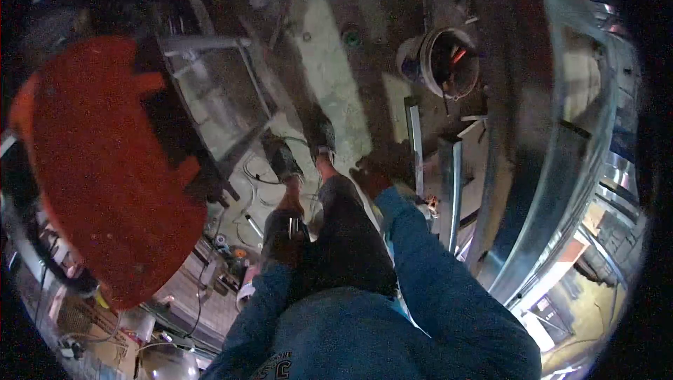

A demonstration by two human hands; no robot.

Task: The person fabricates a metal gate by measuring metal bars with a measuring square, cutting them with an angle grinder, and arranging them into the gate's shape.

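Note:
My left hand (pixel 286 248) is in front of my left thigh, its fingers closed around a short, shiny metal piece (pixel 294 225) whose exact kind I cannot make out. My right hand (pixel 371 178) reaches forward, low over the floor beside my right foot. Its fingers look spread, with nothing visible in them, though the dim light blurs them. Closest to it on the right is a square metal tube (pixel 414 145), and another metal tube (pixel 451 177) lies past that one.
A large red panel-like object (pixel 116 170) fills the left side. A white bucket (pixel 427 64) with things inside stands ahead on the right. Long metal beams (pixel 536 198) run along the right. Cables (pixel 254 175) lie by my feet, and small tools (pixel 228 278) sit at lower left.

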